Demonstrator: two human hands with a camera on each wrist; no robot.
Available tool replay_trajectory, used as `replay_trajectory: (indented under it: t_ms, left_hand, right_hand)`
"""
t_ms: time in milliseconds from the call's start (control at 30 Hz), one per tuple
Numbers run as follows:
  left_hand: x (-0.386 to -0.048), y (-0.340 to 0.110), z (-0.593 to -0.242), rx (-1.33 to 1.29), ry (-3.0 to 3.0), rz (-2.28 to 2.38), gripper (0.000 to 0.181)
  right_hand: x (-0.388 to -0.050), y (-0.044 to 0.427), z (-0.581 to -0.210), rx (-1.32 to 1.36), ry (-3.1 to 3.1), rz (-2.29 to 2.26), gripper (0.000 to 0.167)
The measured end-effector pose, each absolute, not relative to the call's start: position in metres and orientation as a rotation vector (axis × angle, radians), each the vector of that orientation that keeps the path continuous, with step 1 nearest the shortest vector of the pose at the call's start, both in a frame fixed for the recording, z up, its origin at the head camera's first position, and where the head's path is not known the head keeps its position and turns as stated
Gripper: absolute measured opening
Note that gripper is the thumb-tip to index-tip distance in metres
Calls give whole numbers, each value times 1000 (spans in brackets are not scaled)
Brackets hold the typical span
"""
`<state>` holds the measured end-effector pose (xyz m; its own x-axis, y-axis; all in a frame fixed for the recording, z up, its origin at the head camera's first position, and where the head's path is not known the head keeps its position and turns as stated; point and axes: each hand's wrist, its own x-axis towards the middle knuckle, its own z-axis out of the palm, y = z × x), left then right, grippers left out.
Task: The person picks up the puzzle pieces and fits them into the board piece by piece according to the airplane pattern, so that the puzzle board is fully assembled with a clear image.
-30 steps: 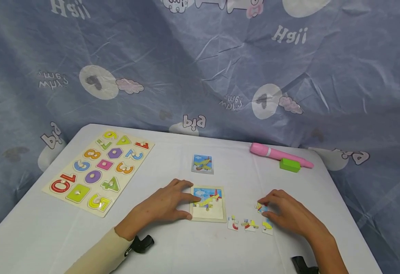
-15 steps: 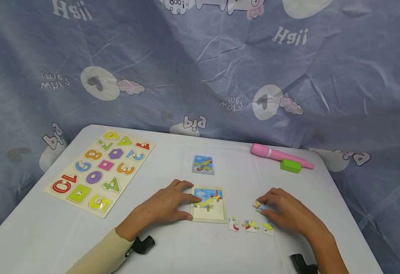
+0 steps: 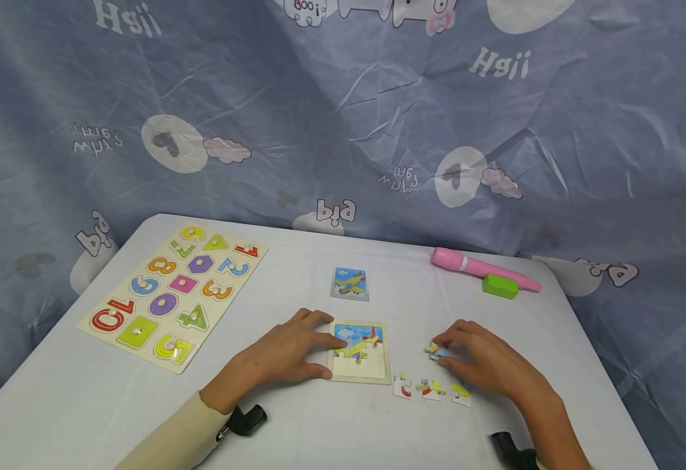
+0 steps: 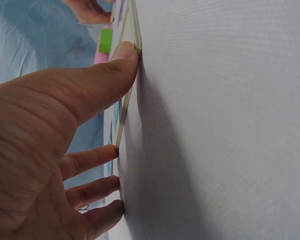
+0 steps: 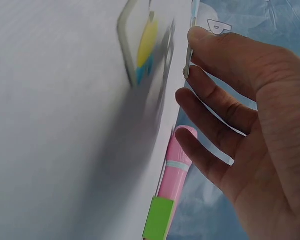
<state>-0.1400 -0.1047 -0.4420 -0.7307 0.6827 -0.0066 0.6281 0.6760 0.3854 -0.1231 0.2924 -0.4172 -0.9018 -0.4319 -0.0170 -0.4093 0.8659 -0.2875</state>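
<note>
Blue-grey patterned fabric backdrop (image 3: pixel 319 130) behind; white cloth-covered table (image 3: pixel 343 431) in front. Far left: flat cream board with coloured numbers and shapes (image 3: pixel 184 300), lying angled. Left hand (image 3: pixel 286 349) at left edge of tray, fingers spread apart, thumb at the near-left corner, one finger at the far-left corner, another reaching over the rim onto the picture. Right hand (image 3: pixel 483 359) pinches a piece between thumb and forefinger; other fingers apart, bent a little. Long pink stick, pale band (image 3: pixel 483 266), far right. Square cream-rimmed puzzle tray (image 3: pixel 359 380), mid-table: blue sky and part of a yellow plane with red tail filled in, cream base showing along the bottom. Small blue airplane picture card (image 3: pixel 350 283) beyond it. Green rectangular block (image 3: pixel 500 286) beside the stick. Three loose multicoloured jigsaw pieces (image 3: pixel 431 389) in a row, near right of tray. Held blue-and-yellow jigsaw piece (image 3: pixel 438 351): right of tray, apart from it.
</note>
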Motion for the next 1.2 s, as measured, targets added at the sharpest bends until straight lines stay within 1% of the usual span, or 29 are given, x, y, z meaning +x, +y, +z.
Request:
replay_trajectory:
  t_ms: [667,1200]
  left_hand:
    - [-140,-102,-445,1077,2763,548,55]
    - [-139,-101,-445,1047,2758,566,55]
  right_hand:
    - [-131,269,-411,-782,2946,-464,26]
    - [-136,253,-407,-840,2928,-417,28]
